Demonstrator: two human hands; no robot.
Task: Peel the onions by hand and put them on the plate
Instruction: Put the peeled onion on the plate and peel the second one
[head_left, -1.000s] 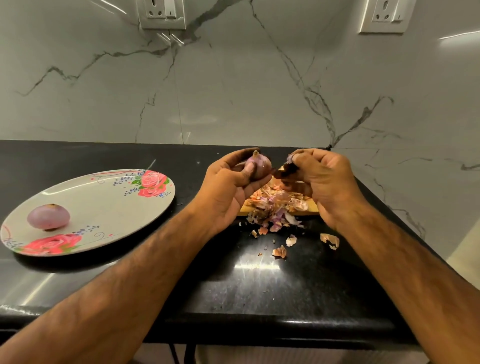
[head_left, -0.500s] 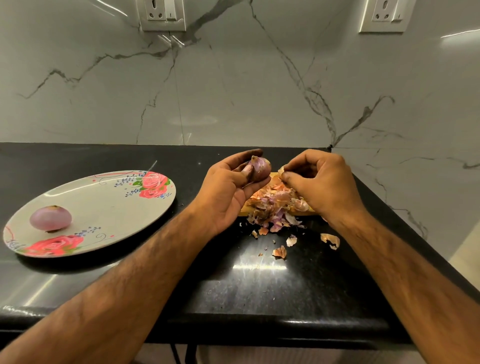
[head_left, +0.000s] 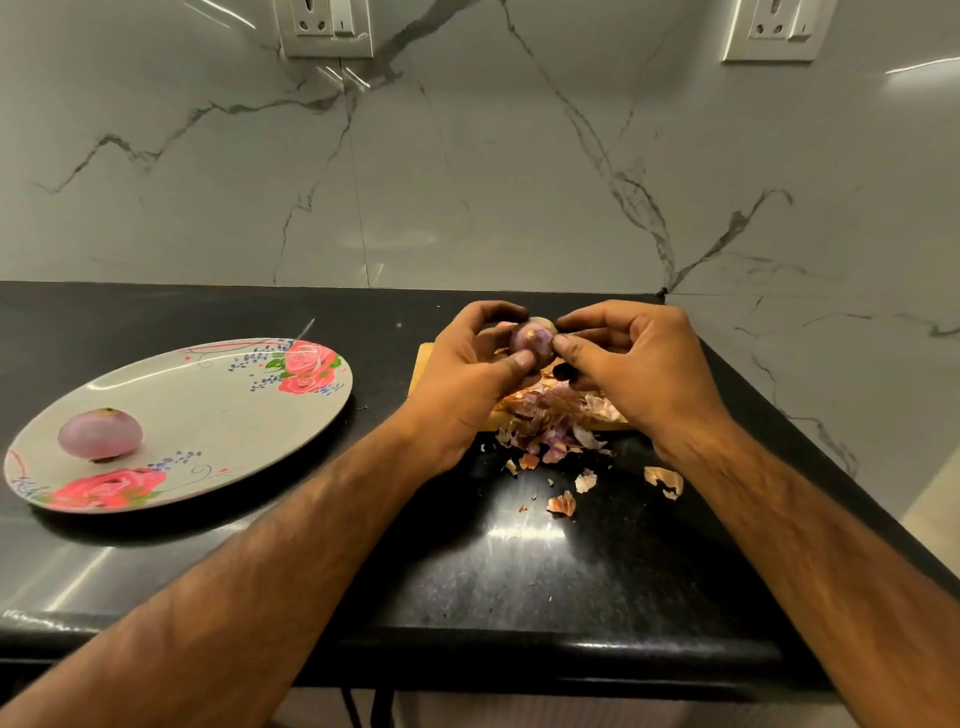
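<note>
Obs.: held onion (head_left: 535, 340) sits between both hands, raised above the far end of the cutting board (head_left: 423, 370) and the peel heap (head_left: 550, 423). Left hand (head_left: 467, 376) grips it: thumb pressed on the near face, fingers curled over the far side. Right hand (head_left: 641, 364) is curled, thumb and forefinger tips pinching at the onion's right flank; whether a flap of skin lies between those tips cannot be told. So the onion lies directly left of the right fingertips, touching them, with the left hand as the clamp. A pale yellowish patch faces up toward the camera; I judge this to be one pole, so the long axis runs roughly toward the viewer, not certain. Surface reads purple-pink with dry flecks, so peeling looks near done but not finished. One peeled onion (head_left: 100, 434) rests on the plate (head_left: 218, 457), near its left rim. The plate lies well apart to the left on the counter (head_left: 519, 582); the left hand is the nearer one to it. Judgement: the next pull should run rightward off the flank, away from the clamp; loose scraps (head_left: 563, 504) already lie on the counter.
</note>
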